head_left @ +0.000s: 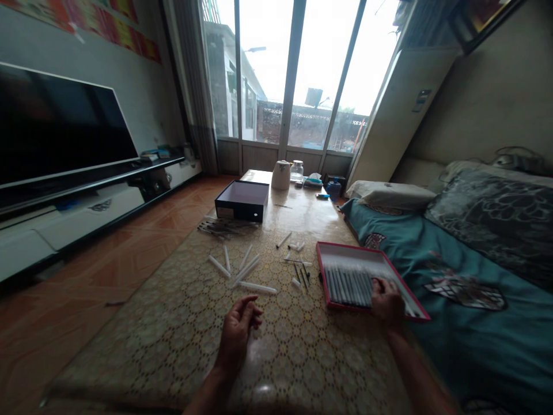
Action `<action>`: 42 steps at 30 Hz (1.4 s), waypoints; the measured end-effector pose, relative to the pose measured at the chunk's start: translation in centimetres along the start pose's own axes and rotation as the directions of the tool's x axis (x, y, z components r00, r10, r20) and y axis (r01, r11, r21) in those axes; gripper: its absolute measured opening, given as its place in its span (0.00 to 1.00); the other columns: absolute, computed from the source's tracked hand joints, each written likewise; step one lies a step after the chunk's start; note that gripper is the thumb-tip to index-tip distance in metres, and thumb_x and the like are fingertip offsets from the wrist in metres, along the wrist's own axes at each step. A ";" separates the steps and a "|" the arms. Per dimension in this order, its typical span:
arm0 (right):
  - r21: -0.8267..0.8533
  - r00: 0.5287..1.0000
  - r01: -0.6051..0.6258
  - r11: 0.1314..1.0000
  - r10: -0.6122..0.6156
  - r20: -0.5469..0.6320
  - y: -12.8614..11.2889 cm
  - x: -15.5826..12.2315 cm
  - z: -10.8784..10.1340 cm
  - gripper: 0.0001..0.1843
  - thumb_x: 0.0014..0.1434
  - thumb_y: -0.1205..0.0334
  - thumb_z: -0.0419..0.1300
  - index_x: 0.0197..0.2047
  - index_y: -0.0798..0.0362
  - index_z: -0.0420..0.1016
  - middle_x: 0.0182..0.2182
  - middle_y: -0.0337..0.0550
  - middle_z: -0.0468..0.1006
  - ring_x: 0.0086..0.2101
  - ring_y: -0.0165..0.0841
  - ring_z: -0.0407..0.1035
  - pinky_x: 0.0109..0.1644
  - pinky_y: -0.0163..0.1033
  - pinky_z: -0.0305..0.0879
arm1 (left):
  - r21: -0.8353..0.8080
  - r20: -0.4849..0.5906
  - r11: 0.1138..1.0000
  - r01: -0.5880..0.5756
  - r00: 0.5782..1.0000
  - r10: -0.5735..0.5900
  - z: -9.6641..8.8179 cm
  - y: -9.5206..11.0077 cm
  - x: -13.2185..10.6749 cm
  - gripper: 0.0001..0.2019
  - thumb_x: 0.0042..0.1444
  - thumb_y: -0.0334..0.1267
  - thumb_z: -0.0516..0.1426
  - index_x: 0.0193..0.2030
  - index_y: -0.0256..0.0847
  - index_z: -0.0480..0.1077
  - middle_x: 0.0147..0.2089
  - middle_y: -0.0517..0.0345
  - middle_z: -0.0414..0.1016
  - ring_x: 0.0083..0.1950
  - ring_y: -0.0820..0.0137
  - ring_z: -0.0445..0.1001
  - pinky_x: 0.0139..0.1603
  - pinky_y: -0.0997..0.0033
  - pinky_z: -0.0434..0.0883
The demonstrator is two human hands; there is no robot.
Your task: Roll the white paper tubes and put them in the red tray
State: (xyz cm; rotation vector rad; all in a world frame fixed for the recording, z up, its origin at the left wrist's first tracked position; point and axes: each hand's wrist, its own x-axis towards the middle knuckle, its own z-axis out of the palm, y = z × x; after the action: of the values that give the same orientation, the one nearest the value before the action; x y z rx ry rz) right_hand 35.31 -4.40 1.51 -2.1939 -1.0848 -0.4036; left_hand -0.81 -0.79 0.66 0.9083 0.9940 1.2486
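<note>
My left hand (237,333) hangs low over the lace-patterned table cover (173,346), its fingers loosely curled and holding nothing. Several white plastic tubes (258,287) lie scattered just beyond it. My right hand (386,302) rests on rows of grey slender rods (348,287) in a red-rimmed tray (345,245); I cannot tell whether it grips any. Short white pieces (296,246) and thin dark sticks (302,275) lie left of the tray.
A black box (242,202) and a bundle of dark sticks (224,227) stand farther along the table. A white kettle (280,174), glass jar (296,171) and blue bottle (333,189) stand at its far end. A teal-covered bed (453,340) runs along the right; a television (60,124) stands left.
</note>
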 end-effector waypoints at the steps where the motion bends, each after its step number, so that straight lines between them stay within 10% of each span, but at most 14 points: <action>1: 0.131 0.993 0.117 0.984 -0.114 -0.028 -1.5 -1.0 0.2 0.19 0.60 0.59 0.44 0.40 0.59 0.73 0.36 0.55 0.73 0.38 0.41 0.66 0.42 0.42 0.59 | 0.008 -0.004 1.000 -0.001 1.000 0.001 0.0 0.1 -0.1 0.17 0.45 0.47 0.61 0.39 0.39 0.71 0.25 0.61 0.72 0.23 0.74 0.69 0.26 0.75 0.66; 8: 0.492 0.865 0.369 0.788 -0.485 0.128 -12.7 -8.8 2.4 0.12 0.61 0.63 0.48 0.37 0.52 0.72 0.31 0.44 0.72 0.34 0.35 0.67 0.38 0.38 0.62 | -0.003 0.001 1.000 -0.008 1.000 0.008 0.1 0.2 -0.2 0.15 0.46 0.45 0.60 0.38 0.38 0.70 0.26 0.60 0.72 0.24 0.74 0.69 0.27 0.74 0.66; 15: 0.484 0.829 0.384 0.786 -0.525 0.194 -18.7 -11.2 4.8 0.10 0.56 0.68 0.52 0.39 0.49 0.72 0.33 0.43 0.71 0.37 0.37 0.67 0.40 0.40 0.63 | 0.022 -0.021 0.999 -0.038 0.999 0.038 0.1 0.5 -0.4 0.14 0.46 0.45 0.60 0.37 0.39 0.70 0.26 0.60 0.73 0.25 0.73 0.70 0.27 0.73 0.67; 22: 0.512 0.834 0.349 0.785 -0.510 0.212 -18.0 -10.8 4.5 0.08 0.56 0.70 0.51 0.30 0.51 0.70 0.29 0.42 0.71 0.31 0.34 0.67 0.34 0.35 0.62 | 0.213 -0.017 0.957 -0.197 0.979 0.205 0.1 -0.4 -0.7 0.10 0.52 0.41 0.55 0.39 0.40 0.71 0.30 0.56 0.72 0.29 0.69 0.72 0.31 0.69 0.70; 28: 0.653 0.805 0.282 0.703 -0.543 0.237 -14.6 -11.9 1.8 0.09 0.60 0.66 0.48 0.34 0.52 0.68 0.29 0.42 0.72 0.30 0.33 0.68 0.33 0.35 0.62 | 0.644 0.191 0.569 -0.512 0.827 0.528 0.2 -1.2 -1.6 0.17 0.54 0.32 0.52 0.50 0.45 0.70 0.44 0.49 0.68 0.45 0.61 0.69 0.48 0.59 0.67; 32: 0.694 0.755 0.293 0.658 -0.604 0.254 -13.3 -12.4 0.3 0.09 0.61 0.63 0.49 0.34 0.51 0.69 0.28 0.42 0.73 0.29 0.33 0.69 0.32 0.34 0.62 | 0.756 0.242 0.439 -0.486 0.830 0.502 0.3 -1.5 -1.6 0.12 0.52 0.32 0.54 0.42 0.44 0.74 0.38 0.50 0.68 0.39 0.61 0.69 0.42 0.60 0.68; 42: 0.161 0.801 0.270 0.949 -0.314 0.510 -14.1 -5.8 3.7 0.10 0.56 0.71 0.51 0.34 0.54 0.73 0.33 0.46 0.77 0.36 0.33 0.72 0.38 0.31 0.61 | 0.513 -0.013 0.791 -0.333 0.919 0.394 -0.3 -1.5 -0.4 0.08 0.52 0.43 0.56 0.35 0.41 0.70 0.31 0.55 0.73 0.33 0.65 0.72 0.35 0.68 0.68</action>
State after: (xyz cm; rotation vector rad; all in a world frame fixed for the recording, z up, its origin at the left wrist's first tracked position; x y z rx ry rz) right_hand 20.55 1.01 1.59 -2.1165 -1.7203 0.1433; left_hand -0.64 -1.37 -0.80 1.5066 1.3183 1.4012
